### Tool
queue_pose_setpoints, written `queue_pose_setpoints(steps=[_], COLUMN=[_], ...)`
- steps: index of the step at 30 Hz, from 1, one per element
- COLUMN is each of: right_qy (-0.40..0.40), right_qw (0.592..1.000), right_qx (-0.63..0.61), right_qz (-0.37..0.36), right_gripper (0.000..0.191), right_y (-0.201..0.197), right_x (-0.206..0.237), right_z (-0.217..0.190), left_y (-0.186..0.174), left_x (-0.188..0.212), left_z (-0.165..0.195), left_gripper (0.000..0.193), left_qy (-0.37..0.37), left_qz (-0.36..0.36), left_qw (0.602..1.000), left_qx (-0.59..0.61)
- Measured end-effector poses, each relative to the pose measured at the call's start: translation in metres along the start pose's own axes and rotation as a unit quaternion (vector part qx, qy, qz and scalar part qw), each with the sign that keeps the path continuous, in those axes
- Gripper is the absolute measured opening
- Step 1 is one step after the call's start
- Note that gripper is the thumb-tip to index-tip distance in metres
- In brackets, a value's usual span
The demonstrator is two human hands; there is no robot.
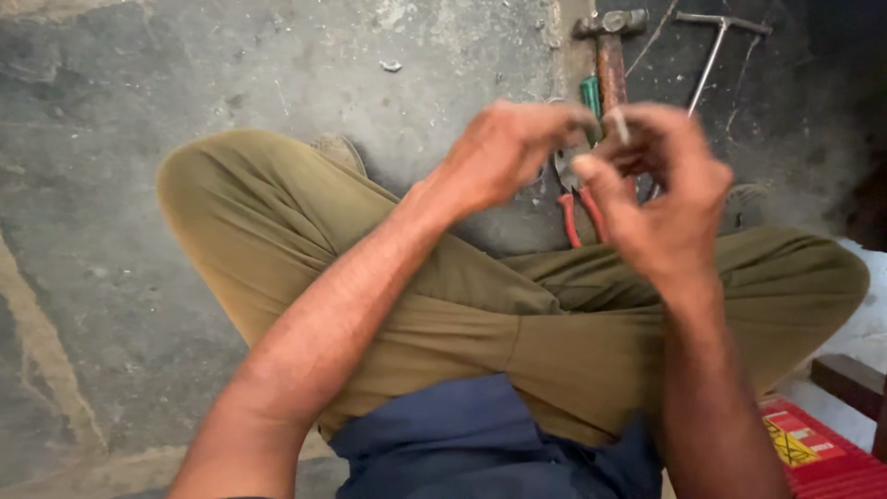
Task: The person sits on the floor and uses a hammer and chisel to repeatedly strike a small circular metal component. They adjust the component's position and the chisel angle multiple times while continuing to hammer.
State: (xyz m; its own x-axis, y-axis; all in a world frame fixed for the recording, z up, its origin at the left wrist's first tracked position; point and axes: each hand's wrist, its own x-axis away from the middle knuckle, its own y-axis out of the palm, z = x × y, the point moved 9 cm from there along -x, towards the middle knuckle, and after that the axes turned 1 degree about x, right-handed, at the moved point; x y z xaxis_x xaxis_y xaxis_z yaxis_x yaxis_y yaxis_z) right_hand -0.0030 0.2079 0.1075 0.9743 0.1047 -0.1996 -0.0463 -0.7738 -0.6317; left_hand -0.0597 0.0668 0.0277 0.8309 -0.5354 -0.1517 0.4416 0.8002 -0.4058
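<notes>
On the grey concrete floor [277, 55] ahead of your crossed legs lie four tools: one rusty-handled steel hammer [608, 42], one slim metal T-shaped tool [711, 51], one green-handled tool [589, 92] and one pair of red-handled pliers [577, 208]. Your two hands meet above the pliers. Your left hand [504, 152] is curled, fingertips pinched together toward the right. Your right hand [661, 194] pinches one small pale grey metal piece [620, 125] between thumb and forefinger, held up well clear of the floor. Whether the left fingers also touch that piece is hidden. The pliers' head and most of the green tool are covered by your hands. One red box [818, 457] is cut off at bottom right.
</notes>
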Motion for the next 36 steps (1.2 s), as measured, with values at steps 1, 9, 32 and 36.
queue_pose_setpoints(steps=[1, 9, 32, 36], right_qy=[0.051, 0.027, 0.213, 0.193], right_qw=[0.996, 0.977, 0.931, 0.940], right_qx=[-0.067, 0.211, -0.257, -0.229], right_qz=[0.011, 0.022, 0.146, 0.163], right_gripper=[0.022, 0.047, 0.028, 0.031], right_y=[0.002, 0.045, -0.015, -0.041], right_x=[-0.001, 0.026, 0.047, 0.063], right_z=[0.019, 0.106, 0.108, 0.069], left_y=[-0.005, -0.012, 0.013, 0.018], left_x=[0.000, 0.005, 0.015, 0.016], left_z=[-0.001, -0.007, -0.009, -0.011], left_gripper=[0.029, 0.019, 0.032, 0.031], left_qy=[-0.008, -0.044, -0.009, -0.018], left_qz=[0.030, 0.065, -0.016, -0.029], left_qw=[0.998, 0.992, 0.994, 0.988], left_qx=[0.063, 0.102, -0.110, -0.152])
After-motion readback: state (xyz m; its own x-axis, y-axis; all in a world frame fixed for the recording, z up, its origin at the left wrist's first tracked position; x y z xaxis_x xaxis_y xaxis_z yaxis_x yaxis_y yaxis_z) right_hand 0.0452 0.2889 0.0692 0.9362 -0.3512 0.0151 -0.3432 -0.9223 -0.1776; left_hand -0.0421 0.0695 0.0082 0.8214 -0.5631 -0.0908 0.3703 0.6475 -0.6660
